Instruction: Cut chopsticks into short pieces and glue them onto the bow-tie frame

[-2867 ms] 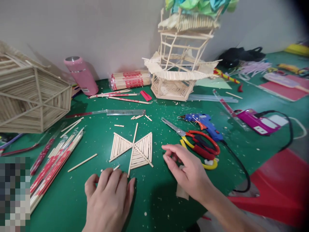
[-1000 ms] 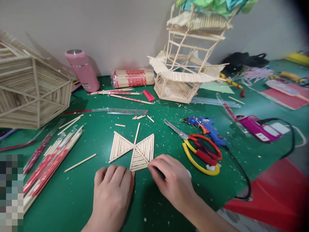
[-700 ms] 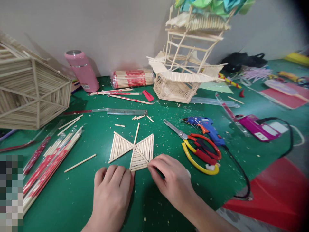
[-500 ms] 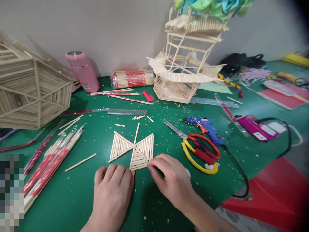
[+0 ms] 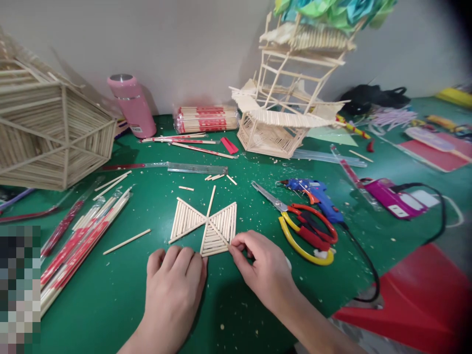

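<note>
A flat stick frame (image 5: 207, 221) lies on the green table, with three sections filled by rows of short sticks and one bare spoke pointing away. My left hand (image 5: 175, 290) rests at its near left edge, fingers curled down and fingertips hidden. At the lower right corner, my right hand (image 5: 260, 260) pinches with thumb and index finger against the frame's edge. A single loose stick (image 5: 127, 241) lies left of the frame. Several short cut pieces (image 5: 214, 177) are beyond it.
Scissors (image 5: 295, 216) and a blue glue gun (image 5: 313, 194) lie on the right. Wrapped sticks (image 5: 83, 246) are at the left. Behind stand a pink bottle (image 5: 132, 108), a stick tower (image 5: 276, 120) and a large stick structure (image 5: 66, 142). A red stool (image 5: 413, 300) is lower right.
The view has shifted slightly, so most things appear a little further right. Both hands keep nearly the same places by the frame.
</note>
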Action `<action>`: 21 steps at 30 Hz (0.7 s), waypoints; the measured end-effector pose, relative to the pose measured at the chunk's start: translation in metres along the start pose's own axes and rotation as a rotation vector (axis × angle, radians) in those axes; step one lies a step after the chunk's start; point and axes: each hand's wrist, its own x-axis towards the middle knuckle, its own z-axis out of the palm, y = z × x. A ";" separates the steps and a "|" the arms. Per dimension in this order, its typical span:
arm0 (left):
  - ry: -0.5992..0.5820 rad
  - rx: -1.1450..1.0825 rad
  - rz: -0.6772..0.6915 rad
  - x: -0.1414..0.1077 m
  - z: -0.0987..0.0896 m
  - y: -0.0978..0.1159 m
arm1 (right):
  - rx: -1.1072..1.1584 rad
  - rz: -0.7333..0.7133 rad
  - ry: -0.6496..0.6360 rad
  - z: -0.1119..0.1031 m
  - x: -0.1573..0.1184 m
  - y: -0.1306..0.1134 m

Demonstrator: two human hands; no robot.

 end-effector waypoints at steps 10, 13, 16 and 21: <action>-0.005 -0.008 0.002 0.000 0.001 0.000 | -0.025 -0.017 -0.007 0.003 -0.002 0.001; -0.005 -0.009 0.002 0.000 0.001 0.000 | -0.020 -0.011 -0.009 0.004 -0.003 0.002; -0.005 -0.010 0.001 0.000 0.001 0.000 | -0.003 0.006 -0.008 0.004 -0.003 0.002; -0.002 -0.014 -0.008 0.000 0.000 0.000 | 0.088 0.058 -0.005 -0.002 -0.001 0.001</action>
